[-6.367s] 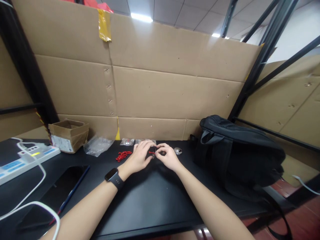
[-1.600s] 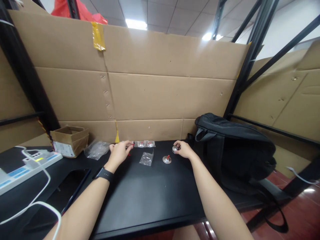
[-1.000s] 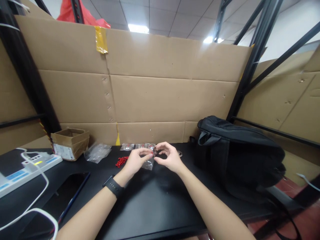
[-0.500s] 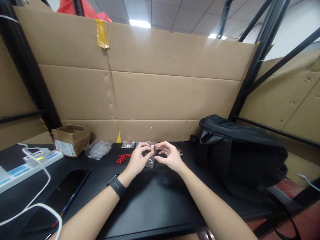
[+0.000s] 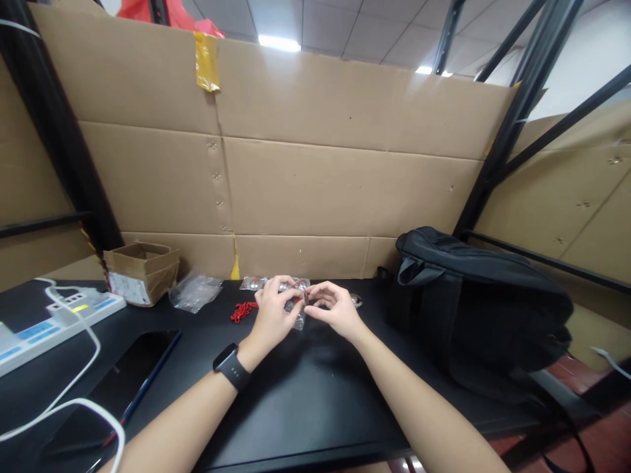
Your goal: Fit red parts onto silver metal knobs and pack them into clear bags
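Both hands meet over one small disc, left hand rolled further over

The left hand and right hand hold a small shiny metal disc up on edge between them, above the black bench towards its back edge. Left thumb and fingers are nearly closed, pinching its left side; right thumb and forefinger, arched, pinch the other side — a little red shows by the left fingertips.

Half a second ago the black wristwatch was nearly edge-on; now its face shows, as the left wrist has turned. A moment before that the hands were well apart, the left covering the tangled red cord, which now lies uncovered just left of it.

A clear plastic bag shows partly below the left hand, and a silver ring-like piece lies behind the right hand — partly hidden
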`<state>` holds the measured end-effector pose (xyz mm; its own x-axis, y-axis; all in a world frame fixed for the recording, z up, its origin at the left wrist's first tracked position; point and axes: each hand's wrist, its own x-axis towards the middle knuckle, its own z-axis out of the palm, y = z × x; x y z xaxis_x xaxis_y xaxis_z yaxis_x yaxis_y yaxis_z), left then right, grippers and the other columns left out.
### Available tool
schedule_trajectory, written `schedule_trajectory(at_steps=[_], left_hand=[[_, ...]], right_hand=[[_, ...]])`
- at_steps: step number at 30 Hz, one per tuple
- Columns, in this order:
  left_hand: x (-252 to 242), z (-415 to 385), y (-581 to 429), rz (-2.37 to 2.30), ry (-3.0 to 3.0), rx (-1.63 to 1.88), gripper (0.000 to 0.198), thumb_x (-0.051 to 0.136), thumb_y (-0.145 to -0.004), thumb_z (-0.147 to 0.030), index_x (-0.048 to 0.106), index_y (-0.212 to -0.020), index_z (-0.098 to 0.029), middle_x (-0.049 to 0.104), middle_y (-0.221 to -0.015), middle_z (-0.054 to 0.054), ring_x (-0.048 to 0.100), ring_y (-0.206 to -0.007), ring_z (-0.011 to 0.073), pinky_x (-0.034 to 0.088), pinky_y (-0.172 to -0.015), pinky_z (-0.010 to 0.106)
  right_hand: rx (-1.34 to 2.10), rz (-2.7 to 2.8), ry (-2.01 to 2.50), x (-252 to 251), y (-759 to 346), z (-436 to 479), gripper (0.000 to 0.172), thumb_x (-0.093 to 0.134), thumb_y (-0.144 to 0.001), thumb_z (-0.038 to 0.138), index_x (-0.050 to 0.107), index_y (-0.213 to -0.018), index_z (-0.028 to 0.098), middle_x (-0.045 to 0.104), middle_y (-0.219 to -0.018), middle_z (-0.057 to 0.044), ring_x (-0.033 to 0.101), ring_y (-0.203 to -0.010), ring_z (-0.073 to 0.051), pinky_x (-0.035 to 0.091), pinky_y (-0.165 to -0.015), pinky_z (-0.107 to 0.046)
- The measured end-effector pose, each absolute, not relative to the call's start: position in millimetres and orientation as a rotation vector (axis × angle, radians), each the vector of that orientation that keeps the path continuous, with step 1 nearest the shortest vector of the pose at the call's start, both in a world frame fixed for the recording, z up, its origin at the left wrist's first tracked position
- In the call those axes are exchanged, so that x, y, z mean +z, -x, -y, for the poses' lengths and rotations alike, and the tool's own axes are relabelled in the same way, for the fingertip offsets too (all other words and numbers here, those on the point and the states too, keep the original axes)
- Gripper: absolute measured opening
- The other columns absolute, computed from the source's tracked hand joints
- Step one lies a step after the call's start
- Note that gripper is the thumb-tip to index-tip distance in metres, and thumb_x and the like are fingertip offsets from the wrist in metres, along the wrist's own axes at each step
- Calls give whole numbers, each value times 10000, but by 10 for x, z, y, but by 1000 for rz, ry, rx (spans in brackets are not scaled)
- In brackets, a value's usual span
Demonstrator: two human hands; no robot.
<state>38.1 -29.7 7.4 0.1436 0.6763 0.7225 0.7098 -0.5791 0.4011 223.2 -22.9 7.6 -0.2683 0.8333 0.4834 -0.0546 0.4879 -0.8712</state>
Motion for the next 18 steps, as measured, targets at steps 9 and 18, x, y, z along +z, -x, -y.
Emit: schedule_trajectory(at_steps=[9, 18], left_hand=[[111, 324, -359, 1304, 2342, -1386, 116, 625, -869, -268, 740, -888, -269, 615, -1160, 85, 517, -1157, 290, 323, -996, 475], [93, 252, -357, 1430, 2519, -1587, 128, 634, -871, -328, 725, -842, -244, 627, -1083, 61, 572, -1084, 249, 418, -984, 421]], right_hand=[[1082, 1513, 722, 44, -2209, 215, 428, 900, -602, 367, 677, -928, 202, 751, -1006, -75, 732, -889, -236, 588, -883, -424], [715, 1744, 768, 89, -2287, 199, 195, 728, -830, 412, 765, -935, 251, 744, -965, -56, 708, -884, -239, 571, -842, -393]])
